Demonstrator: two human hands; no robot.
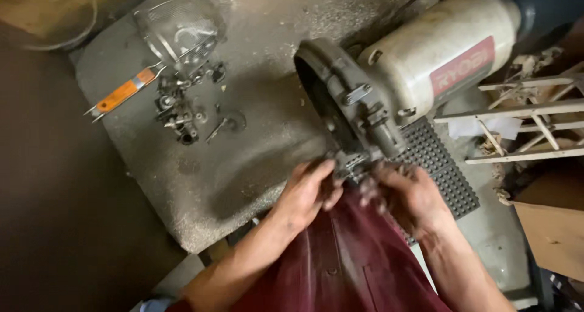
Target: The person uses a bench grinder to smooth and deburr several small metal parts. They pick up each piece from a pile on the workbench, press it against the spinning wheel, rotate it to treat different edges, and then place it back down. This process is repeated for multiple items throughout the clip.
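A dirty white electric motor (444, 50) with a red label lies on its side, its dark grey round end housing (340, 99) facing left. Both my hands are at the housing's lower edge. My left hand (307, 190) has its fingers curled on a small dark metal part (348, 164) at the bottom of the housing. My right hand (404, 193) is blurred and touches the same spot from the right. Whether either hand holds a loose piece is unclear. A dark red cloth (340, 257) covers my lap below them.
A grey stone slab (255, 50) bears a wire mesh strainer with an orange handle (125, 91) and a heap of small metal parts (182, 111). A black studded rubber mat (441, 166) lies under the motor. Wooden slats (523, 117) and cardboard (550, 227) stand at the right.
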